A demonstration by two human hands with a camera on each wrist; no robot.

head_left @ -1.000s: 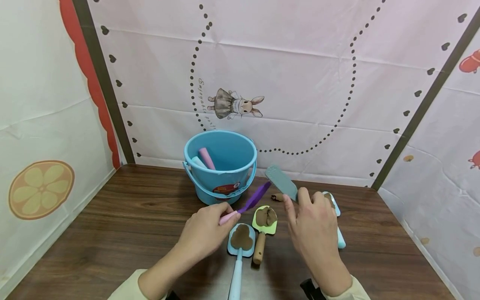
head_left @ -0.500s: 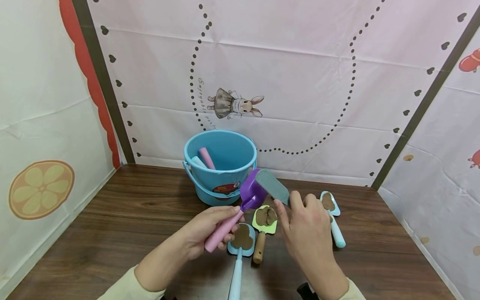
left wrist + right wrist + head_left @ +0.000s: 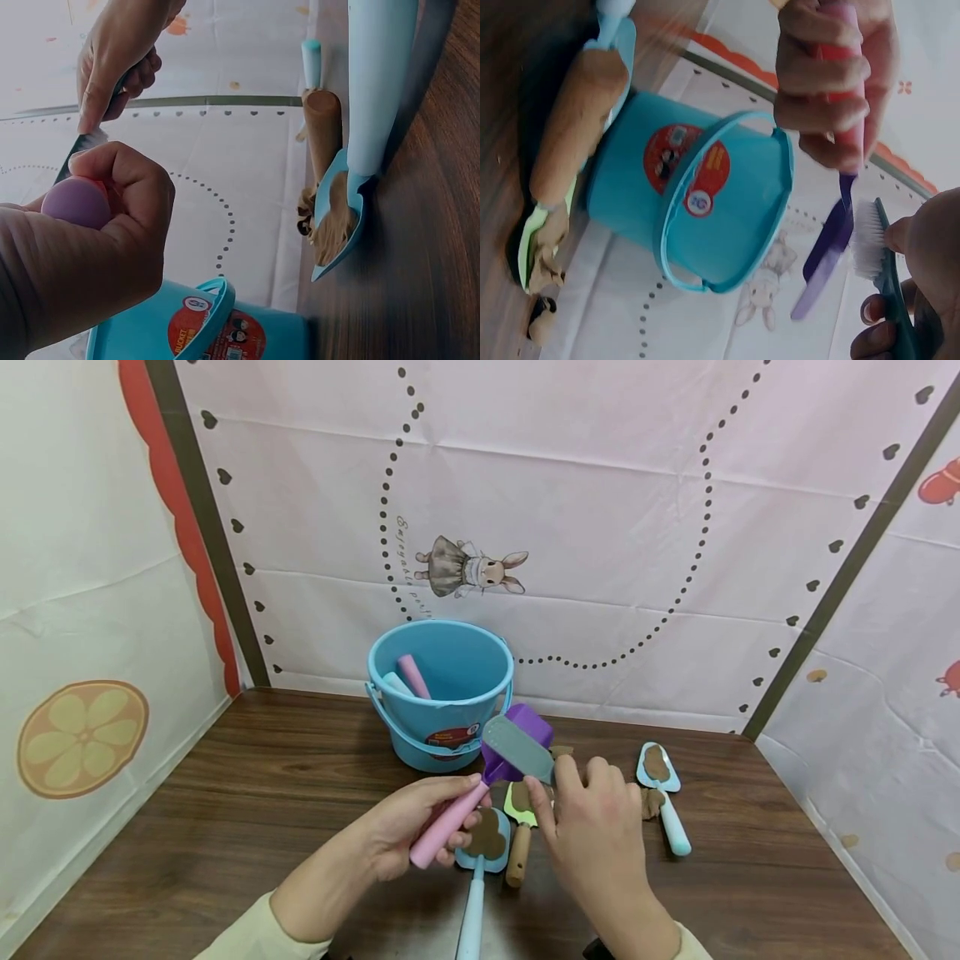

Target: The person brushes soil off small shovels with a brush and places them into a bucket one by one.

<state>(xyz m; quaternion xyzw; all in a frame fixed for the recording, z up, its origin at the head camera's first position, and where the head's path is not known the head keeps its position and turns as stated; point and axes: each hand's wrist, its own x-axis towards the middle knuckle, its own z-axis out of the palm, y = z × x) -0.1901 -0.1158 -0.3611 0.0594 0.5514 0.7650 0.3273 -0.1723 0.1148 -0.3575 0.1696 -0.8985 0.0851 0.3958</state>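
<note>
My left hand grips the pink handle of a toy shovel, its purple blade tilted up beside the bucket. In my right hand is a teal scrubbing brush, lying across the blade in the head view. The right wrist view shows its white bristles facing the purple blade, right at its neck. Below the hands lie a light blue shovel and a green shovel with a wooden handle, both bearing brown clay.
A blue bucket stands at the back, a pink handle and a light blue one inside. To the right lies a small light blue shovel with clay on it, a brown lump beside it. Printed cloth walls enclose the table.
My left hand has turned the shovel, so the purple blade's broad face shows and its handle points toward me. My right hand has brought the brush left and down over the blade.
</note>
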